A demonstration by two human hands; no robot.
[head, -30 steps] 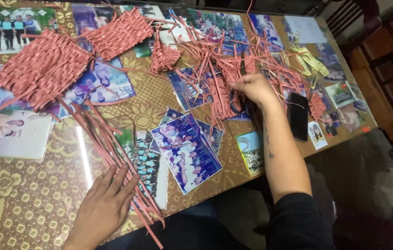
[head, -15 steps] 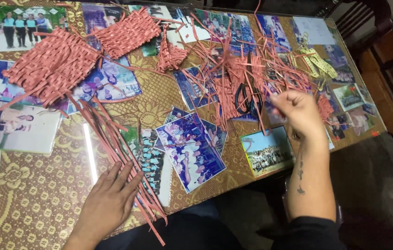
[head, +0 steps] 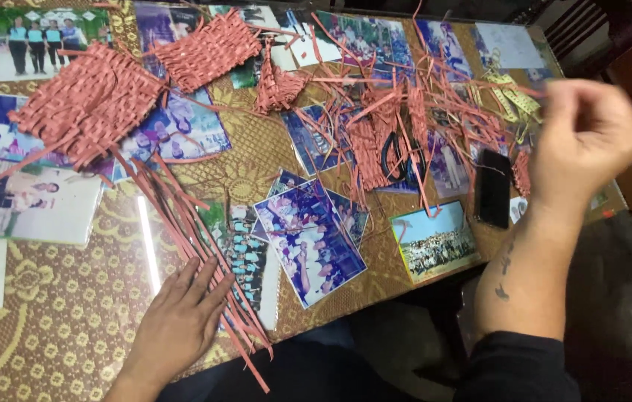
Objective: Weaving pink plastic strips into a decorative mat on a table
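Observation:
My left hand [head: 178,324] lies flat and open on the table, its fingers resting on the lower end of a long bundle of red paper strips [head: 182,223]. The bundle runs up to a large woven red mat [head: 85,104] at the far left. My right hand [head: 588,138] is raised above the table's right edge, blurred, with the fingers curled in; whether it grips a strip I cannot tell. A tangled pile of loose red strips [head: 405,112] lies left of that hand.
Two smaller woven red pieces [head: 208,48] [head: 279,85] sit at the back. Black-handled scissors [head: 401,160], a black phone [head: 493,187] and a yellow measuring tape [head: 513,100] lie near the pile. Several photos [head: 308,242] cover the gold-patterned tabletop [head: 55,327]. A wooden chair [head: 584,30] stands back right.
My right hand left the strip pile, swung right and lifted above the table's right edge. My left hand stayed flat on the strip bundle.

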